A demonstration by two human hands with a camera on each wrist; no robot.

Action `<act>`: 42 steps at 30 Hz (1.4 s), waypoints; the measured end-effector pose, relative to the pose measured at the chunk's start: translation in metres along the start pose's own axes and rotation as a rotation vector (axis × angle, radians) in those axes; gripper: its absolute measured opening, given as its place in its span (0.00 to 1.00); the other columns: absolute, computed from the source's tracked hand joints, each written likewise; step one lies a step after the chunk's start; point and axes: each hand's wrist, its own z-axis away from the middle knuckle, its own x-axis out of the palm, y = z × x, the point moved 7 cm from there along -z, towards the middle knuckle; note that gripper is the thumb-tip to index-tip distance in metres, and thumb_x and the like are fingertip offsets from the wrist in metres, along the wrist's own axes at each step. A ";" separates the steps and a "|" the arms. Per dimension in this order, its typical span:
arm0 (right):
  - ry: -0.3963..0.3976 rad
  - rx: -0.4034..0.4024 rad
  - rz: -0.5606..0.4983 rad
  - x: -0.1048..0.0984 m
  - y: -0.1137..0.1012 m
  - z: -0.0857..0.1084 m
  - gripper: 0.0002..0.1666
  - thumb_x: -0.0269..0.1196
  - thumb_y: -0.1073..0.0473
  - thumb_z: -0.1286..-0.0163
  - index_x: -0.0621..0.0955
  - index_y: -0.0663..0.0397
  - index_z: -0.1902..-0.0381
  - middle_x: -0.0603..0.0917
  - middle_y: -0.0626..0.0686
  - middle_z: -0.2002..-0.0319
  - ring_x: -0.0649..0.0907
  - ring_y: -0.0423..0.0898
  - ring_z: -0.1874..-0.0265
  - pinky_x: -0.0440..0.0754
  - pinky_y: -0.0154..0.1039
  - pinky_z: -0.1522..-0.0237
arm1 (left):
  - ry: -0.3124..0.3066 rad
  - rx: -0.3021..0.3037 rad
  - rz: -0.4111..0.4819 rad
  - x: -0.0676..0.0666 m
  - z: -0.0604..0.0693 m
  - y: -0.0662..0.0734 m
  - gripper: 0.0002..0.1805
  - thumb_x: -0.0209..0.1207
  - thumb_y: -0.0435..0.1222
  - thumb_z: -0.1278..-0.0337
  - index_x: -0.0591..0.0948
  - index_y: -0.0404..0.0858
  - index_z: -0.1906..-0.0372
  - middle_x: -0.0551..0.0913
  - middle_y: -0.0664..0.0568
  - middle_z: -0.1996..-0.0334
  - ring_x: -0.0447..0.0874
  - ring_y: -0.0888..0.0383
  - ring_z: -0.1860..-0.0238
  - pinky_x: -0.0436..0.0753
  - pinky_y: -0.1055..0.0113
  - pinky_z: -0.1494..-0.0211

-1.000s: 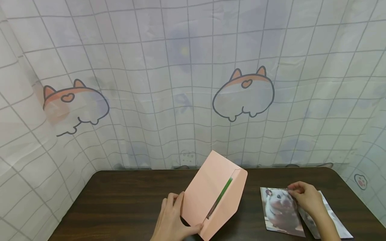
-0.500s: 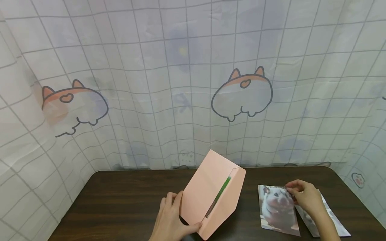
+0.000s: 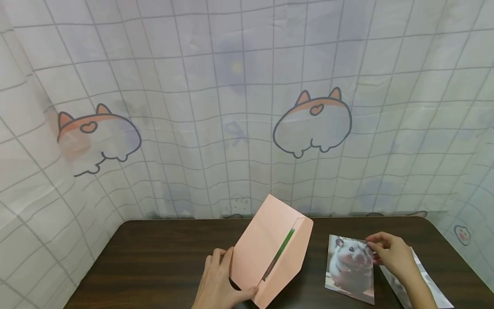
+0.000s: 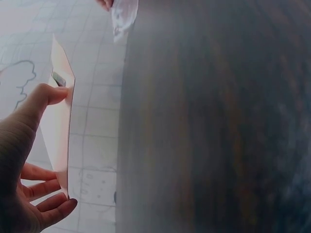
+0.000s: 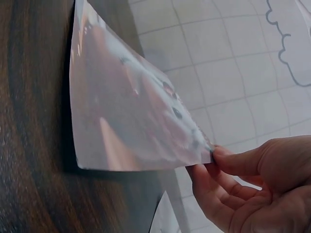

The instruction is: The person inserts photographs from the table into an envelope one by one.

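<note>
Tilted up off the table, a pink envelope [image 3: 258, 244] has its flap unfolded toward the near right; a green and brown strip of something inside shows at its slit. My left hand [image 3: 220, 279] grips it by the lower left edge, thumb on the front and fingers behind, as the left wrist view also shows. My right hand [image 3: 393, 253] pinches the upper right corner of a hamster photo card [image 3: 350, 270], thumb on top. In the right wrist view the glossy card [image 5: 126, 111] is raised at that corner. Another card [image 3: 428, 279] lies partly hidden under the right forearm.
The dark wood-grain table [image 3: 154, 257] reaches back to a white grid-patterned curtain [image 3: 193, 128] with corgi drawings. The curtain also hangs at the left and right sides.
My right hand has drawn the hamster card slightly left and tilted it up, away from the other card. The left hand and envelope stay almost still.
</note>
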 end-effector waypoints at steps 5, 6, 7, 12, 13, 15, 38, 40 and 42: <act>-0.013 0.006 -0.018 0.002 -0.002 0.000 0.13 0.58 0.69 0.22 0.81 0.78 0.48 0.87 0.51 0.72 0.86 0.43 0.77 0.87 0.36 0.71 | -0.001 -0.001 -0.005 -0.003 0.001 -0.002 0.59 0.76 0.69 0.66 0.78 0.32 0.32 0.72 0.51 0.51 0.64 0.57 0.58 0.75 0.64 0.64; -0.015 0.008 -0.024 0.003 -0.003 0.000 0.13 0.58 0.69 0.21 0.81 0.78 0.48 0.86 0.51 0.72 0.86 0.42 0.77 0.87 0.36 0.71 | -0.002 -0.001 -0.006 -0.003 0.002 -0.002 0.59 0.76 0.69 0.66 0.78 0.32 0.32 0.72 0.51 0.51 0.64 0.57 0.58 0.74 0.65 0.65; -0.019 0.010 -0.031 0.003 -0.004 0.001 0.14 0.57 0.69 0.21 0.80 0.78 0.48 0.86 0.51 0.72 0.86 0.42 0.77 0.87 0.35 0.70 | 0.000 0.001 -0.010 -0.003 0.002 -0.002 0.59 0.75 0.69 0.66 0.78 0.32 0.32 0.72 0.51 0.51 0.64 0.57 0.59 0.74 0.65 0.65; -0.034 0.000 -0.063 0.003 -0.009 0.002 0.15 0.57 0.69 0.20 0.79 0.80 0.46 0.85 0.51 0.72 0.86 0.41 0.76 0.88 0.35 0.69 | 0.015 -0.002 -0.022 -0.003 0.000 -0.003 0.60 0.76 0.70 0.67 0.79 0.31 0.33 0.72 0.50 0.51 0.64 0.57 0.59 0.74 0.65 0.66; -0.034 -0.004 -0.068 0.003 -0.010 0.003 0.15 0.57 0.69 0.21 0.79 0.81 0.46 0.85 0.52 0.72 0.86 0.41 0.76 0.87 0.35 0.69 | 0.018 -0.002 -0.025 -0.003 0.001 -0.003 0.60 0.76 0.70 0.67 0.79 0.31 0.33 0.72 0.50 0.52 0.64 0.57 0.59 0.74 0.65 0.66; -0.032 -0.008 -0.081 0.003 -0.011 0.005 0.15 0.57 0.70 0.21 0.78 0.81 0.46 0.84 0.52 0.72 0.86 0.41 0.76 0.87 0.34 0.69 | 0.020 -0.004 -0.030 -0.003 0.001 -0.003 0.60 0.76 0.70 0.68 0.79 0.31 0.33 0.72 0.49 0.52 0.64 0.57 0.60 0.73 0.65 0.66; -0.072 -0.069 -0.219 -0.001 -0.038 0.017 0.18 0.57 0.69 0.20 0.75 0.83 0.42 0.86 0.51 0.68 0.85 0.38 0.73 0.88 0.35 0.65 | 0.033 -0.053 -0.038 -0.004 0.000 -0.007 0.57 0.80 0.64 0.71 0.78 0.32 0.34 0.72 0.50 0.54 0.63 0.56 0.59 0.74 0.64 0.63; -0.080 -0.076 -0.230 0.000 -0.040 0.017 0.18 0.57 0.70 0.20 0.75 0.84 0.42 0.86 0.51 0.67 0.84 0.38 0.73 0.88 0.35 0.65 | 0.056 -0.045 -0.050 -0.005 0.001 -0.007 0.57 0.81 0.63 0.72 0.78 0.32 0.34 0.72 0.50 0.54 0.64 0.55 0.59 0.74 0.64 0.63; -0.088 -0.082 -0.242 0.000 -0.042 0.018 0.18 0.57 0.70 0.20 0.75 0.84 0.42 0.86 0.51 0.67 0.83 0.38 0.72 0.88 0.35 0.64 | 0.075 -0.037 -0.061 -0.007 0.002 -0.007 0.57 0.81 0.62 0.72 0.78 0.33 0.34 0.73 0.50 0.53 0.65 0.54 0.58 0.75 0.63 0.63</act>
